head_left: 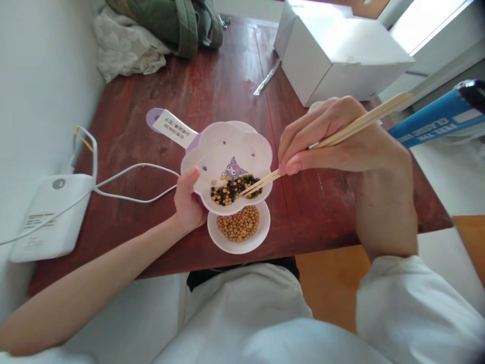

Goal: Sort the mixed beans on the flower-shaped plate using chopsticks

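My left hand [190, 199] grips the near left rim of a flower-shaped bowl [215, 144] with a lilac handle, thumb over the edge. The bowl tilts toward me above a small white bowl [265, 230] of yellow soybeans [239, 225]. Along the tilted bowl's low side lies a pile of mixed dark and yellow beans [231, 191], with some green ones at its right. In my right hand [329, 136] is a pair of wooden chopsticks [364, 120], their tips touching the pile. A printed label [175, 126] covers part of the handle.
On the left, a white power bank [53, 215] trails a white cable [140, 166]. A green bag [170, 25] and patterned cloth [123, 43] lie at the back left. A white box [333, 50] stands at the back right, near a clear plastic strip [267, 77] and a blue package [439, 116].
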`<state>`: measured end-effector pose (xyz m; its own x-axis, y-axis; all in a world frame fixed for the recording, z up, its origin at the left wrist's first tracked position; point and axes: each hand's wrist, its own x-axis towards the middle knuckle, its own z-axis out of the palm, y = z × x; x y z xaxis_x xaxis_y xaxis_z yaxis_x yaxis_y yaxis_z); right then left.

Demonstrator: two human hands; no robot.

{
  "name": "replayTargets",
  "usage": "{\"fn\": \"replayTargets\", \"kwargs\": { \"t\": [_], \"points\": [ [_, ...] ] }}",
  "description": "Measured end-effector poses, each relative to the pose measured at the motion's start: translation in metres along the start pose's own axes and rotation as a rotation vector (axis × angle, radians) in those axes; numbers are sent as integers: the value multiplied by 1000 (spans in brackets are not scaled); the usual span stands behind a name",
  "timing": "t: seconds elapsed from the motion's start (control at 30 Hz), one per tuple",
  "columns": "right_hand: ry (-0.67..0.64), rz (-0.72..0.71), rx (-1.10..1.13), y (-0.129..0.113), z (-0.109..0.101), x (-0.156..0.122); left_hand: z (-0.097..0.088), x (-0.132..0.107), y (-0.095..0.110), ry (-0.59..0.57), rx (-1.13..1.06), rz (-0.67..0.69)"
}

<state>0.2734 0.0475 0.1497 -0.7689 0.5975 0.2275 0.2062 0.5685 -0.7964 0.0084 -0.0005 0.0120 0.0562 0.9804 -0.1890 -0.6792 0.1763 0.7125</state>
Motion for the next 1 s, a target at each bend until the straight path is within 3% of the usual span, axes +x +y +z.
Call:
{"fn": "replayTargets", "kwargs": {
  "t": [0.1, 0.23, 0.33, 0.43, 0.57, 0.73, 0.83, 1.0],
  "points": [
    [31, 38, 14, 2, 0, -7, 1, 1, 0, 23, 19, -9],
    [151, 22, 55, 13, 11, -25, 2, 1, 0, -28, -42, -19],
    [322, -49, 136, 32, 27, -41, 2, 1, 0, -5, -25, -14],
    [546, -10, 207, 53, 45, -51, 3, 1, 0, 0, 2, -17],
    [736, -41, 252, 72, 65, -49, 5, 0, 1, -33, 8, -52],
    [920, 29, 433, 74, 83, -34, 7, -2, 2, -25, 0, -64],
    [948, 46, 551, 78, 91, -29, 5, -2, 1, -38, 4, -70],
    [863, 53, 644, 90, 100, -27, 4, -1, 2, -94, 0, -72]
  ]
}}
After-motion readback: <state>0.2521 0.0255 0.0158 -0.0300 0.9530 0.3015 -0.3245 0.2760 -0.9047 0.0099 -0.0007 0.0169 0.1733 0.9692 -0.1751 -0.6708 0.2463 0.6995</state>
